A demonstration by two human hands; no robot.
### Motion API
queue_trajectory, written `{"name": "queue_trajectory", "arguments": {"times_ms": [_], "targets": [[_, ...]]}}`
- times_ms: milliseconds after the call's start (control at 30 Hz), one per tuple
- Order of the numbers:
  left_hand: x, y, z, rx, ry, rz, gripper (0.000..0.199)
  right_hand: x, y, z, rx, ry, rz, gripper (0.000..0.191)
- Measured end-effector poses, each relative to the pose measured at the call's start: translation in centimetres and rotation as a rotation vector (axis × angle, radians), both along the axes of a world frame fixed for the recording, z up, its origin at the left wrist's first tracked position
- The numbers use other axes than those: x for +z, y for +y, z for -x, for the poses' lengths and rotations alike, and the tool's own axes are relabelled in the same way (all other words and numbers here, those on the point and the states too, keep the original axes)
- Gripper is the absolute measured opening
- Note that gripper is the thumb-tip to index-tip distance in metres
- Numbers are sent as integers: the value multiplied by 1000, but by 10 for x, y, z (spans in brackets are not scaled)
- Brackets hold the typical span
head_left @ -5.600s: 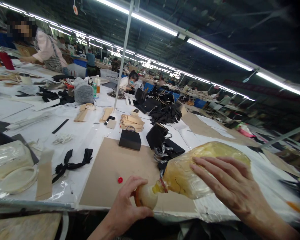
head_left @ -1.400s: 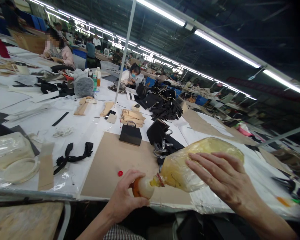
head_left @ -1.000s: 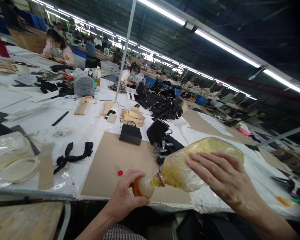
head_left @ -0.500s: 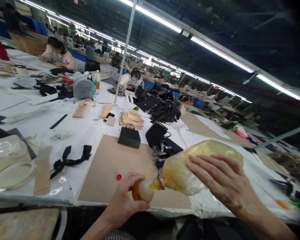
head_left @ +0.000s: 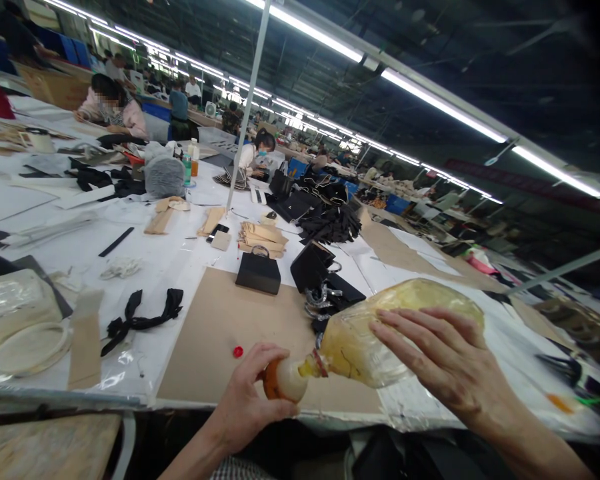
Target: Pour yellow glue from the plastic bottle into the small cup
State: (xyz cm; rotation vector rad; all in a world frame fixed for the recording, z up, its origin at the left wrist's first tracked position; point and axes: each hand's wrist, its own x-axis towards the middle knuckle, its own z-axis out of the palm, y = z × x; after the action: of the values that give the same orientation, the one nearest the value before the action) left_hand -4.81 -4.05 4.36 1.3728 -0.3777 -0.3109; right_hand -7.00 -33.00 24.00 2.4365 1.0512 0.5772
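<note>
My left hand (head_left: 253, 390) is wrapped around a small bottle (head_left: 291, 381) with an amber lower part and a whitish upper part, lying tilted on its side. The neck of a large clear plastic bottle (head_left: 360, 340), tinted yellow, meets the small bottle's mouth. That large bottle is tipped, with its neck low and to the left. My right hand (head_left: 435, 353) lies over its upper side with long, stretched fingers, steadying it; the thumb is hidden. A red cap (head_left: 237, 351) sits on the brown board (head_left: 195, 360) left of the small bottle.
Black handbags (head_left: 258, 272) stand behind the bottles, with metal handles beside them. Black straps (head_left: 143, 319), a plastic tub (head_left: 17, 307) and a round lid (head_left: 33, 350) lie to the left. A metal pole (head_left: 250, 100) rises mid-table. Other people work further back.
</note>
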Motion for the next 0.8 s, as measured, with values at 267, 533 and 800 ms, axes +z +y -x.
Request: {"name": "queue_trajectory", "arguments": {"times_ms": [267, 533, 800], "targets": [[-2, 1, 1, -8, -1, 26, 67, 0, -1, 1, 14, 3, 27, 54], [3, 2, 2, -3, -9, 2, 66, -1, -1, 4, -8, 5, -7, 55], [2, -1, 1, -30, -10, 3, 65, -10, -6, 4, -3, 20, -60, 51]]}}
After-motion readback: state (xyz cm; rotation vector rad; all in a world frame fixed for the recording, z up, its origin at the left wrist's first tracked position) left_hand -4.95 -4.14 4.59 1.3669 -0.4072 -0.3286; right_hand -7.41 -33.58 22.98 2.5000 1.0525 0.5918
